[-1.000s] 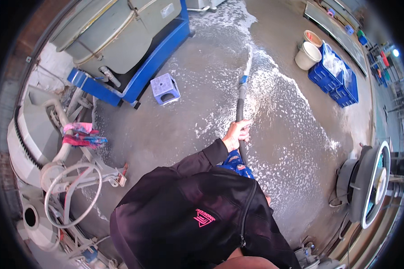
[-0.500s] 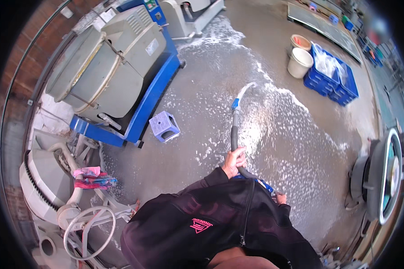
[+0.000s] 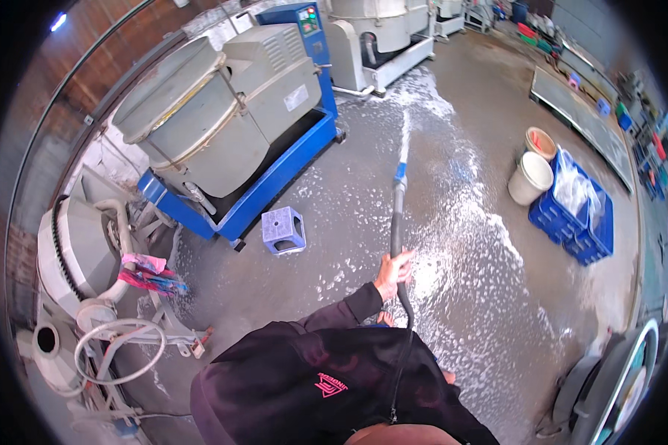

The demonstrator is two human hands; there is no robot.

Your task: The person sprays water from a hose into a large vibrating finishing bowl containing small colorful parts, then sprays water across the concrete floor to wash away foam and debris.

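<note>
Your left hand (image 3: 390, 276) grips the hose (image 3: 397, 230), whose jet (image 3: 404, 137) now points straighter toward upper centre, wetting the floor (image 3: 371, 148) there; right fingers are unseen.

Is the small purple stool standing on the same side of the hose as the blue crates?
No, the stool stands left of the hose in the left hand, while the crates stand right of it.

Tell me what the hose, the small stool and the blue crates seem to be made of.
Hose: likely rubber or flexible plastic, matte dark grey, bending smoothly. Small stool: probably moulded plastic, slight sheen, cut-out sides. Blue crates: apparently plastic, slight sheen, stiff, evenly coloured walls.
</note>
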